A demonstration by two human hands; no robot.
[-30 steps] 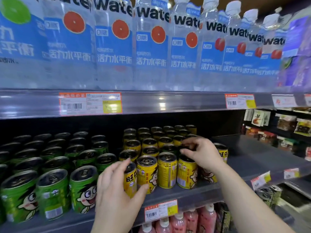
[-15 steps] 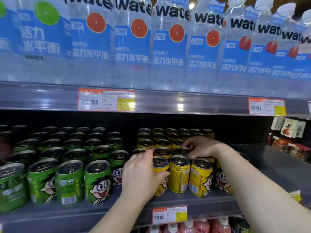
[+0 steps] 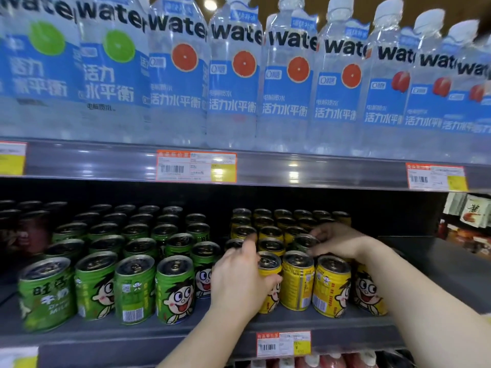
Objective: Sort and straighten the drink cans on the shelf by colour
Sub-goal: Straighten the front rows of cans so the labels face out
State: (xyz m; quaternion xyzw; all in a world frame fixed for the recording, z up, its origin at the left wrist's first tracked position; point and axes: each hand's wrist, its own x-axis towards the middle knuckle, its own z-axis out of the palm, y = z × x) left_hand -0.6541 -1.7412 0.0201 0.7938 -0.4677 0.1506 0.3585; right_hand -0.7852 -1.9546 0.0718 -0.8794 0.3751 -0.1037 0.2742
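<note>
Green cans (image 3: 135, 290) with a cartoon face stand in rows on the left of the grey shelf (image 3: 132, 333). Yellow cans (image 3: 330, 285) of the same kind stand in rows on the right. My left hand (image 3: 239, 282) is wrapped around the front-left yellow can (image 3: 269, 264) at the edge of the yellow group. My right hand (image 3: 337, 240) reaches over the front row, its fingers on the top of a second-row yellow can (image 3: 304, 240). Dark red cans (image 3: 29, 232) show at the far left, blurred.
Above hangs the upper shelf edge (image 3: 318, 171) with price tags, carrying tall water bottles (image 3: 233, 75). The shelf surface to the right of the yellow cans (image 3: 438, 269) is bare. Packaged goods (image 3: 473, 216) sit on a neighbouring rack at right. Pink bottles (image 3: 326, 361) stand below.
The view has swung left and closer. My left hand has slid around the front-left yellow can and closed on it. My right hand stays on the second-row yellow cans.
</note>
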